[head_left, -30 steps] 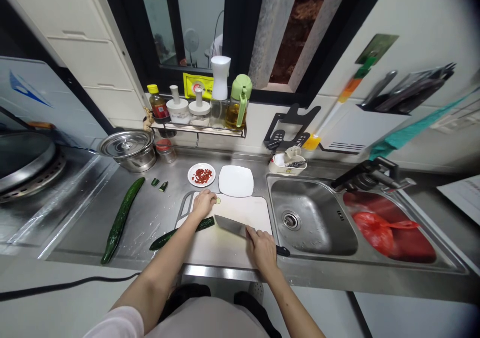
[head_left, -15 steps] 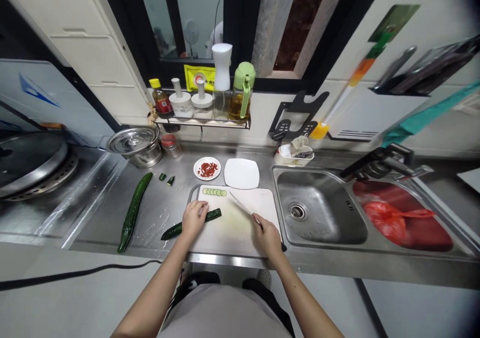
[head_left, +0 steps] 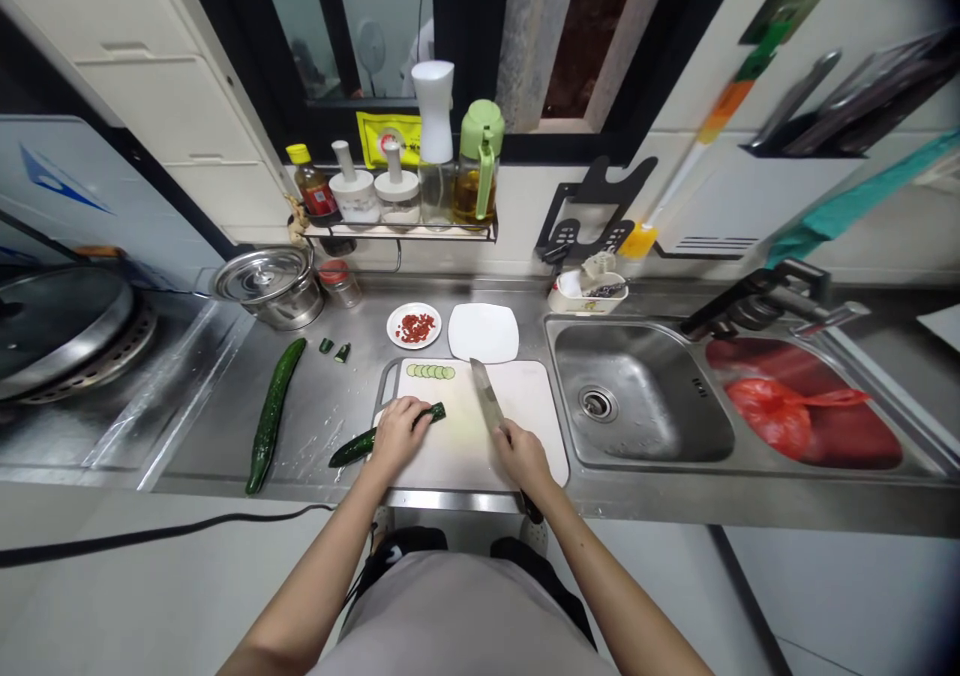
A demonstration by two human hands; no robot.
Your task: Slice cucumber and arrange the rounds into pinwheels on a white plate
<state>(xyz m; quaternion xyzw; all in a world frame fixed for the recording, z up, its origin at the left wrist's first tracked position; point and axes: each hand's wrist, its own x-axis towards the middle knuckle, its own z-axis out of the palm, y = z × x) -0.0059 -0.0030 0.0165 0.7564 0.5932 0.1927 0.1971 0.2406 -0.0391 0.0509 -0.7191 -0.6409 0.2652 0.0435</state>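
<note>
My left hand (head_left: 399,434) is closed over a cut cucumber (head_left: 354,448) that lies across the left part of the white cutting board (head_left: 517,386). The cucumber's cut end sticks out to the right of my fingers. My right hand (head_left: 523,456) grips a kitchen knife (head_left: 487,393), its blade pointing away from me over the board, apart from the cucumber. A row of thin cucumber slices (head_left: 430,371) lies along the board's far edge. To the left, a whole cucumber (head_left: 274,416) rests on the steel counter, with small cucumber ends (head_left: 342,353) beyond it.
Behind the board stand a plate of chopped red pieces (head_left: 415,327) and a bare white plate (head_left: 484,332). A lidded pot (head_left: 274,286) is at back left. On the right is the sink (head_left: 641,396), with a red bag (head_left: 772,418) in the red basin. A seasoning shelf (head_left: 390,231) hangs above.
The knife blade has turned more upright, showing its flat side, and points farther away from me. My left fingers have shifted toward the cucumber's cut end. The camera view has shifted slightly.
</note>
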